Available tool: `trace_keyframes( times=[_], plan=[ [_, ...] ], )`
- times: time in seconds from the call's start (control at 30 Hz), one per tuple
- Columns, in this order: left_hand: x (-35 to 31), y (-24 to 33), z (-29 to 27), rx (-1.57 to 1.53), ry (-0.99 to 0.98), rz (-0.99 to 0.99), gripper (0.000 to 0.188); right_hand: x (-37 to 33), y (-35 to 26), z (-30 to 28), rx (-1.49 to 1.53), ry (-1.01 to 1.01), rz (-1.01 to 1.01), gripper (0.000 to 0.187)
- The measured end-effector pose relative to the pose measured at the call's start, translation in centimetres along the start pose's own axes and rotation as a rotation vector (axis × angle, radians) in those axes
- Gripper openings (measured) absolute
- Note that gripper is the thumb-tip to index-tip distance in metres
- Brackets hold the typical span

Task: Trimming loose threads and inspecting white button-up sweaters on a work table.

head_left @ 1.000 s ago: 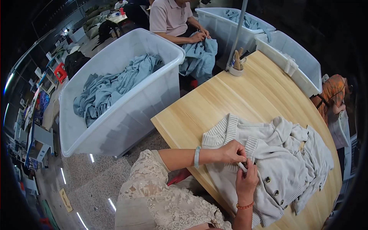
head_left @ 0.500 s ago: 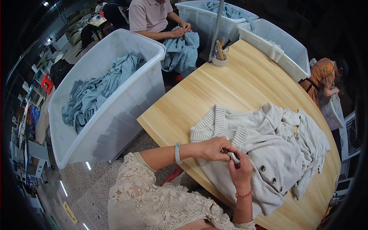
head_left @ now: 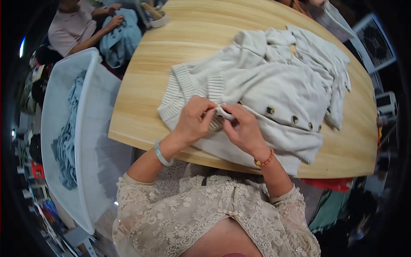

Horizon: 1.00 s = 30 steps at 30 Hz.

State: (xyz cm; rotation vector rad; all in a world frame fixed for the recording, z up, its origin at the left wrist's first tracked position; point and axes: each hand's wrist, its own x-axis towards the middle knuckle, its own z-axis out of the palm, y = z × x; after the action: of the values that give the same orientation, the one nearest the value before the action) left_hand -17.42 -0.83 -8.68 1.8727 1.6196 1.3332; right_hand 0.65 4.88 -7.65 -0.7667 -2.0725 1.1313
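A cream knitted cardigan (head_left: 274,90) with dark buttons lies spread on the round wooden table (head_left: 137,111). My left hand (head_left: 195,120) pinches the cardigan's front edge near its ribbed hem. My right hand (head_left: 244,128) grips the same edge just beside it, fingertips nearly touching the left hand's. Several buttons (head_left: 294,119) run to the right of my hands. A pale bracelet sits on my left wrist, an orange bead one on my right.
A large white plastic bin (head_left: 72,141) with blue-grey garments stands left of the table. A seated person (head_left: 72,28) at the upper left handles a blue garment. A small cup-like holder (head_left: 156,15) stands at the table's far edge.
The view has swung closer over the table, so the cardigan fills more of it. Both hands stay together on the cardigan's front edge, working along it.
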Motion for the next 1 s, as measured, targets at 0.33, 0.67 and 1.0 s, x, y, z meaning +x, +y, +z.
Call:
trace_keyframes(
  times=[0.33,0.67,1.0],
  plan=[
    [-0.1,-0.6,-0.8,-0.328,-0.193,-0.299,0.009,-0.5,0.8,-0.4,0.145,-0.108,0.091,0.024],
    [2.0,5.4,1.0,0.125,-0.299,0.275,0.056,-2.9,-0.9,-2.6,-0.483,0.002,0.000,0.018],
    [3.2,1.6,2.3,0.191,-0.497,0.087,0.032,-3.6,0.1,-3.1,-0.362,0.080,-0.115,0.020]
  ],
)
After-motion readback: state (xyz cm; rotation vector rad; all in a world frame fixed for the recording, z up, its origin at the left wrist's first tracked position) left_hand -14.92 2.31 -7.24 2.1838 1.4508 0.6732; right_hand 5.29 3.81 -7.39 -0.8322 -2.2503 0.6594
